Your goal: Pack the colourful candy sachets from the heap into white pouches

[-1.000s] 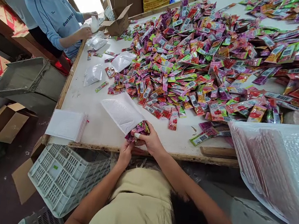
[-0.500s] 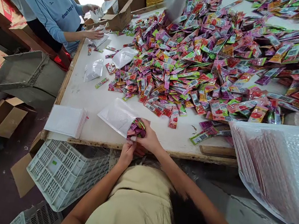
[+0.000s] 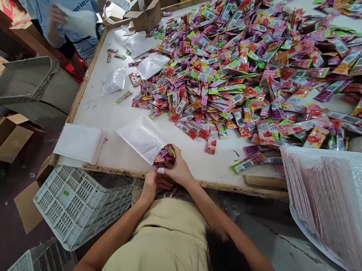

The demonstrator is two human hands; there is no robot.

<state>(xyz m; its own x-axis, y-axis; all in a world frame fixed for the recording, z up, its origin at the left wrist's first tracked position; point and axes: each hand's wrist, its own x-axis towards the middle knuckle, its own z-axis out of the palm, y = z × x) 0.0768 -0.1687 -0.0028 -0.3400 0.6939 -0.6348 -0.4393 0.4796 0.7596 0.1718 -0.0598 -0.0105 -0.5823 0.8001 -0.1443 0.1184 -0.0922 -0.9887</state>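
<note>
A white bubble mailer (image 3: 142, 136) lies slanted at the table's front edge, its mouth toward me. Small colourful sachets (image 3: 166, 155) fill that mouth. My right hand (image 3: 178, 167) curls round the sachets from the right, fingers against them. Just below the mailer's mouth is my left hand (image 3: 151, 186), closed at the table edge; its fingertips are partly hidden. A large heap of similar sachets (image 3: 215, 78) spreads beyond, across the table.
Flat white mailers (image 3: 78, 142) are stacked at the left front. More stand in a white holder (image 3: 341, 210) at the right. A grey crate (image 3: 71, 205) sits below the edge. Another person (image 3: 63, 0) stands at the far left with a white packet near an open carton (image 3: 147, 14).
The mailer and my hands have barely shifted. The other person's hand has lifted off the table with a white packet. A blurred white object over the heap is gone; another packet lies on the table.
</note>
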